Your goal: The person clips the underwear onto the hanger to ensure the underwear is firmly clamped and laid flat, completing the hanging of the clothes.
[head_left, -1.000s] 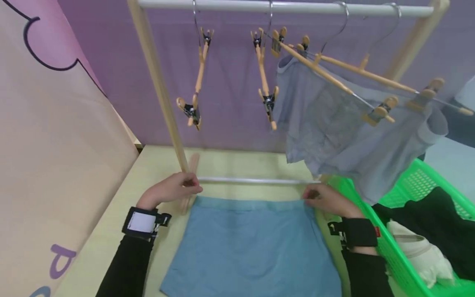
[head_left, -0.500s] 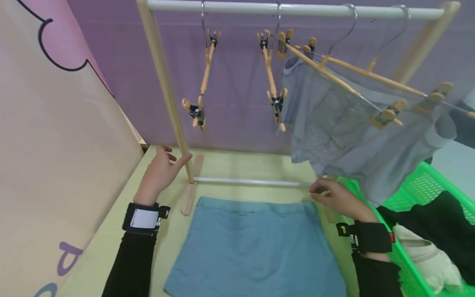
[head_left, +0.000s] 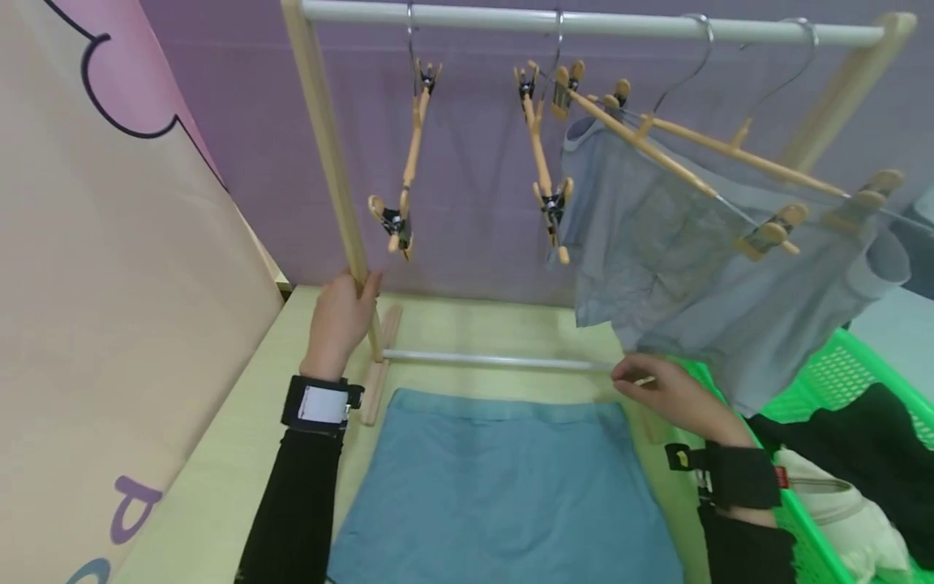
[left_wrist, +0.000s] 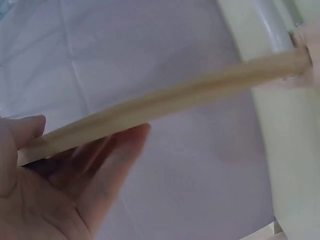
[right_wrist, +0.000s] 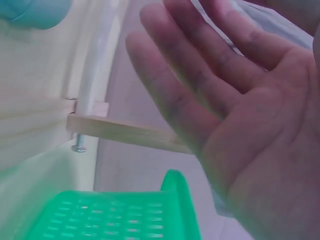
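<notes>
My left hand (head_left: 341, 320) grips the left wooden post (head_left: 330, 146) of a clothes rack, low down above its foot. In the left wrist view the post runs between thumb and fingers. A blue garment (head_left: 503, 487) with a paler waistband lies flat on the table, its lower part out of view. Close to its top right corner my right hand (head_left: 667, 393) hovers with relaxed fingers. The right wrist view shows that palm (right_wrist: 260, 135) holding nothing.
Two bare clip hangers (head_left: 414, 154) hang left and centre from the white rail (head_left: 598, 21). Grey shorts (head_left: 671, 243) hang at the right, near my right hand. Beneath stands a green basket (head_left: 886, 377) with black and white cloth. A lower white bar (head_left: 496, 359) spans the rack.
My left hand has left the garment's top left corner, moved up and taken hold of the post. My right hand has drawn slightly right, off the waistband. The view has shifted a little.
</notes>
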Demonstrator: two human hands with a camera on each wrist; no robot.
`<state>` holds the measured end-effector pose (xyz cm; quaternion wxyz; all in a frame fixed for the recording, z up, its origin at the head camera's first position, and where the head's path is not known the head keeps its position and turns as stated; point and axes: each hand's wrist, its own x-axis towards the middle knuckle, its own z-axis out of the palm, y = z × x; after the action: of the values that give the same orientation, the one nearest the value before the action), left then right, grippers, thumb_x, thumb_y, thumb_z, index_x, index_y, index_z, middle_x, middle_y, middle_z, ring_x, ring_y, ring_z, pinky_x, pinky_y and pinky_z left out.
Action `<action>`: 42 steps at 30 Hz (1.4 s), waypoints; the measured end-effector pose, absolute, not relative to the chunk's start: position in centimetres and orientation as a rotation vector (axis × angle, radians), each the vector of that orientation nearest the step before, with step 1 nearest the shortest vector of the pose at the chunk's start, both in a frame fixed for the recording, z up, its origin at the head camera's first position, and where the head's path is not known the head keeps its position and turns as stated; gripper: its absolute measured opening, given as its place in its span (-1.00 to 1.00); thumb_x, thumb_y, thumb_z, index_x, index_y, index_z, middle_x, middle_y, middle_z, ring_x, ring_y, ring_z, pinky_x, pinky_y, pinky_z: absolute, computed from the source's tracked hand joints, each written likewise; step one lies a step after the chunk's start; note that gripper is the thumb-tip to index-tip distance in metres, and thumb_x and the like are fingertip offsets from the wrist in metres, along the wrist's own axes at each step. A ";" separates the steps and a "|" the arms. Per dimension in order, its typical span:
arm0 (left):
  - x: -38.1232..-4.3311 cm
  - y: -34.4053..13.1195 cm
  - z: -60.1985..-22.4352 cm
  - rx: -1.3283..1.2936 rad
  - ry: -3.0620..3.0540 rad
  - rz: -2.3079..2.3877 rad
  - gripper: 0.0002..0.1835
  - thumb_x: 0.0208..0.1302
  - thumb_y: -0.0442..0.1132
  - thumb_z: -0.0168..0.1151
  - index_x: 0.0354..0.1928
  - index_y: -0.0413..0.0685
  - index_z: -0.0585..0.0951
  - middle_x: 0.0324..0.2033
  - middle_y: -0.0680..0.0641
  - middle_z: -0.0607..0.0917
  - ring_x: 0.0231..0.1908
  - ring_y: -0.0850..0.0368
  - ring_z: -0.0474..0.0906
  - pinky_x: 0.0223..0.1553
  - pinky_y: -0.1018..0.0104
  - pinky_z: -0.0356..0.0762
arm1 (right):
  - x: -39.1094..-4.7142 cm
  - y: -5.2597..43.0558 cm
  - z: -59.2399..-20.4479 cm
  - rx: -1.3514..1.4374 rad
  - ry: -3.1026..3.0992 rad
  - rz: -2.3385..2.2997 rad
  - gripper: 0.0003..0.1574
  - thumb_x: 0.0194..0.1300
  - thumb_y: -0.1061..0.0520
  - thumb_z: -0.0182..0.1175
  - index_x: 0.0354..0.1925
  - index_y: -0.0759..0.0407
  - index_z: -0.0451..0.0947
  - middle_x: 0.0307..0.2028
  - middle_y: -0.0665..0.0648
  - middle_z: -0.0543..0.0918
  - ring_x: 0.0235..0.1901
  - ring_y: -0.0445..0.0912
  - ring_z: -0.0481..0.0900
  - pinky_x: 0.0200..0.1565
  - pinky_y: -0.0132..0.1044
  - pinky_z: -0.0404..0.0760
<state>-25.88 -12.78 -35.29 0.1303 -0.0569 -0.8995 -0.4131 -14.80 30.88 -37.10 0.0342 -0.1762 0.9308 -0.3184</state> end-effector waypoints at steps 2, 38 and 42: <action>-25.9 -12.8 -35.4 -0.158 -2.618 -1.191 -0.48 0.56 0.09 -0.14 -0.16 -0.26 0.58 -0.39 -0.22 0.68 -0.57 0.00 0.49 -0.65 0.26 0.40 | -14.6 30.8 -36.8 -0.532 2.876 -0.968 -0.78 0.46 0.16 0.16 -0.01 0.22 0.57 -0.08 0.16 0.65 -0.02 0.09 0.64 -0.08 -0.26 0.64; -27.4 -13.6 -36.0 -0.174 -2.653 -1.166 -0.48 0.58 0.01 -0.14 -0.21 -0.32 0.62 -0.34 -0.26 0.72 -0.58 0.01 0.49 -0.68 0.30 0.38 | -13.4 28.6 -25.9 -0.498 2.748 -2.439 -0.33 0.31 0.42 0.21 0.32 0.20 0.28 0.21 0.17 0.49 0.23 -0.04 0.43 0.09 -0.50 0.49; -27.4 -13.5 -35.9 -0.169 -2.647 -1.168 -0.48 0.58 0.01 -0.13 -0.23 -0.30 0.63 -0.36 -0.24 0.72 -0.60 0.03 0.47 -0.69 0.30 0.37 | -14.1 28.0 -24.6 -0.608 2.669 -2.594 -0.39 0.27 0.44 0.24 0.25 0.29 0.33 0.16 0.25 0.49 0.20 0.04 0.46 0.11 -0.43 0.50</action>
<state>-27.40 -13.46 -35.90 0.1215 -0.0578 -0.9065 -0.4001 -14.08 27.98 -24.56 -0.3093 -0.1533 0.6730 -0.6541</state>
